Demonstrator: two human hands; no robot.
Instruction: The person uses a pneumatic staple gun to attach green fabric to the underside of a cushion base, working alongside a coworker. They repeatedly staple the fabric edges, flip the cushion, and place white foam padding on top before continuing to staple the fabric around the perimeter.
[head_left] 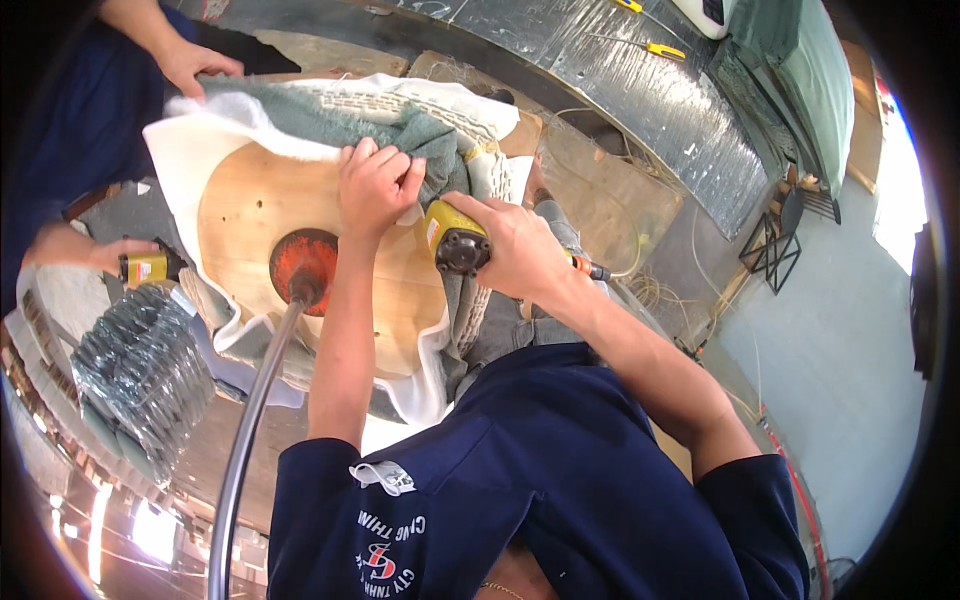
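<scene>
A wooden panel (235, 205), edged with white padding (172, 150) and green fabric (280, 108), lies in front of me with its bare wood showing. My left hand (374, 188) is closed on a bunched fold of the green fabric at the panel's far right edge. Wrapped in my right hand (520, 250) is a yellow and black staple gun (458, 240), close beside the fabric and the panel's right edge. Its nose is hidden from view. A red round plate (290, 262) presses on the wood, with a metal rod (258, 405) running from it towards me.
At the left, a co-worker's hand (190, 68) touches the fabric; their other hand (85, 250) holds another yellow staple gun (146, 267). Screwdrivers (660, 50) lie on a shiny covered table (590, 95). A plastic-wrapped bundle (140, 365), green upholstery (795, 90) and a red hose (800, 490) surround us.
</scene>
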